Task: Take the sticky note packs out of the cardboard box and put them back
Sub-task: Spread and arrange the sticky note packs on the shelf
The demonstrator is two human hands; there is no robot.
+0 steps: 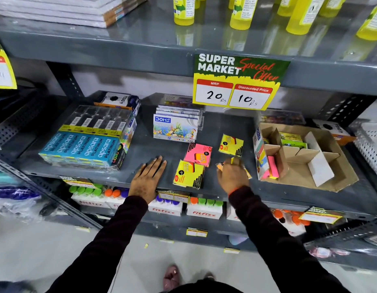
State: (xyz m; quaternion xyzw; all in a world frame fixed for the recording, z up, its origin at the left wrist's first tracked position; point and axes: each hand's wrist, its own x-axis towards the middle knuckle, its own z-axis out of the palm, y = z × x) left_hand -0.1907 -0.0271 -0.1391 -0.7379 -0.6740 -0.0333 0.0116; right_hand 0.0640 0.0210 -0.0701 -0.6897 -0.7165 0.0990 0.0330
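An open cardboard box [331,178] with dividers sits at the right of the grey shelf [153,144]; it holds a pink-and-yellow sticky note pack [272,167] at its front left and green packs [291,139] at the back. On the shelf lie a yellow pack [231,144], a pink pack [198,154] and another yellow pack [188,174]. My right hand [233,175], blurred, is closed around a yellow-orange pack [220,166] just left of the box. My left hand [148,177] rests flat on the shelf, fingers apart, holding nothing.
Blue Apsara pencil boxes [82,149] stand at the left, Doms pastel boxes [176,125] at the back middle. A price sign [236,81] hangs from the upper shelf, which carries yellow bottles [240,13]. Fitfizz bottles [201,206] fill the shelf below.
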